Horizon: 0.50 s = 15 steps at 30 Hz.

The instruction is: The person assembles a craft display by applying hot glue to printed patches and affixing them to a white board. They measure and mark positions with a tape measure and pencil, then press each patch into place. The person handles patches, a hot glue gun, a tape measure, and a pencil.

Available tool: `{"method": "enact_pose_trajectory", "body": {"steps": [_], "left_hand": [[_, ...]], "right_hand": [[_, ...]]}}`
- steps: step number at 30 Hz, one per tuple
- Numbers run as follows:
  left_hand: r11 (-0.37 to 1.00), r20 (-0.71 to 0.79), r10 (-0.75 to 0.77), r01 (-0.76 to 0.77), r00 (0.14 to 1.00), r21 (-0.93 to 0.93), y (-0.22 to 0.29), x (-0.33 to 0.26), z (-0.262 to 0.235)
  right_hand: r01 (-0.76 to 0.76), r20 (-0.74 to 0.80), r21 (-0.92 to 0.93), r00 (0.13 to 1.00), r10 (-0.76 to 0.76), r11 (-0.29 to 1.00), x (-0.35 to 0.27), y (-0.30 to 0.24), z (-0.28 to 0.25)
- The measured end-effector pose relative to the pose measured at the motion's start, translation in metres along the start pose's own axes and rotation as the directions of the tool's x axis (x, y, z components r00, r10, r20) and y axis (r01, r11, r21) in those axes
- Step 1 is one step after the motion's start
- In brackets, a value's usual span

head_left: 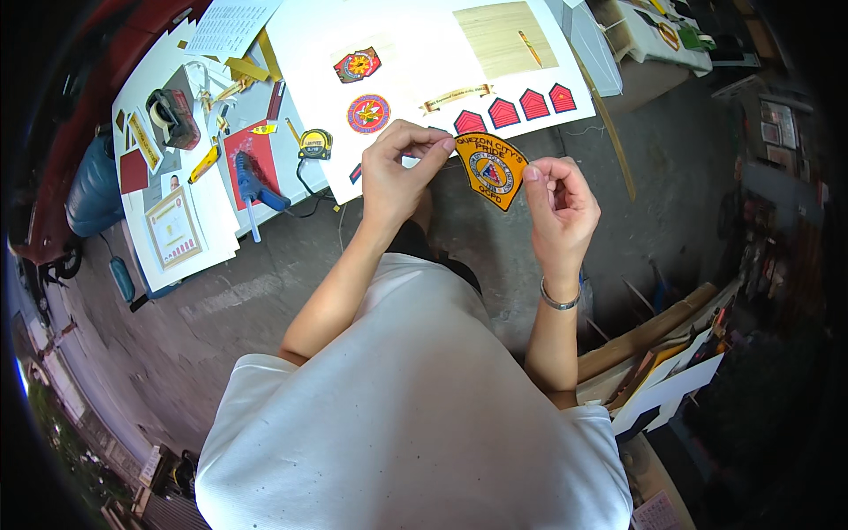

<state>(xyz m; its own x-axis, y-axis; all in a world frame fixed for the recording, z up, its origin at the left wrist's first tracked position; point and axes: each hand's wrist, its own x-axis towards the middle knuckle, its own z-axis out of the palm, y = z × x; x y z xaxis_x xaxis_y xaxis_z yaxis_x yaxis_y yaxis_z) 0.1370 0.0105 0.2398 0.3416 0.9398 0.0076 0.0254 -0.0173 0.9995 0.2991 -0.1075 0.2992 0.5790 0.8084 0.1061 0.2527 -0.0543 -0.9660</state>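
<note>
A yellow shield-shaped embroidered patch (491,170) with a dark border and a round emblem is stretched between my two hands, just off the near edge of the white board (415,66). My left hand (402,168) pinches its upper left corner. Between thumb and fingers, my right hand (563,203) grips its right corner. Beyond the patch, red house-shaped chevron patches (503,112) lie in a row on the board. A round red patch (368,114), a dark red shield patch (357,65) and a gold ribbon-shaped strip (457,98) rest there too.
On the left lie a blue glue gun (256,185), a tape measure (314,144), a tape dispenser (172,119), a yellow cutter (205,163) and a framed certificate (174,226). A pencil (530,48) sits on a wood-grain panel (495,49). Leaning boards (671,371) stand at my right.
</note>
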Motion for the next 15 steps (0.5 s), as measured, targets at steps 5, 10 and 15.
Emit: {"method": "enact_pose_trajectory", "body": {"steps": [5, 10, 15], "left_hand": [[0.995, -0.039, -0.094, 0.093, 0.995, -0.021, -0.018, 0.027, 0.008], [0.973, -0.139, -0.216, 0.224, 0.967, 0.049, -0.039, 0.075, 0.015], [0.866, -0.205, -0.445, 0.477, 0.872, 0.149, -0.08, 0.144, 0.019]], "right_hand": [[-0.05, 0.06, -0.006, 0.997, 0.05, 0.999, 0.041, 0.02, 0.003], [-0.151, 0.108, 0.011, 0.983, 0.149, 0.988, 0.11, 0.062, 0.028], [-0.231, 0.251, -0.173, 0.93, 0.269, 0.958, 0.196, 0.137, 0.061]]}}
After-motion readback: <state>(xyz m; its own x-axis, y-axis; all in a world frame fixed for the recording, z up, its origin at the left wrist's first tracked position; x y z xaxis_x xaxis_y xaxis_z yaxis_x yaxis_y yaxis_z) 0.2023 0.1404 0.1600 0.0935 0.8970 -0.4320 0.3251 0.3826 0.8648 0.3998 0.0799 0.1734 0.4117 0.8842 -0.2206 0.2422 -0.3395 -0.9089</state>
